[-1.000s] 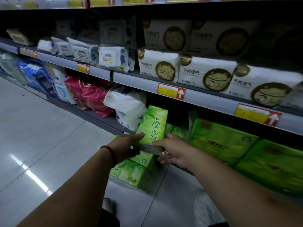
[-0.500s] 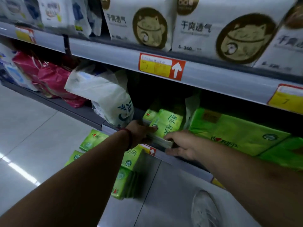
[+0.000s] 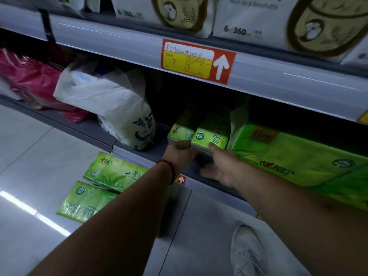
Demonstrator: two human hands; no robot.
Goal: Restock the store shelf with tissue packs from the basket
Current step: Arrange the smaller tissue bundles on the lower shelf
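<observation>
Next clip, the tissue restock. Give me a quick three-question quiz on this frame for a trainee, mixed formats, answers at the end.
1. True or false: both the left hand and the right hand touch the green tissue pack at the shelf front.
2. Which large digit shows on the yellow price tag above the hands? A) 7 B) 3 C) 9
3. Fill in: the two spare green packs left of the left arm lie on the ____.
Key: 1 true; 2 A; 3 floor.
</observation>
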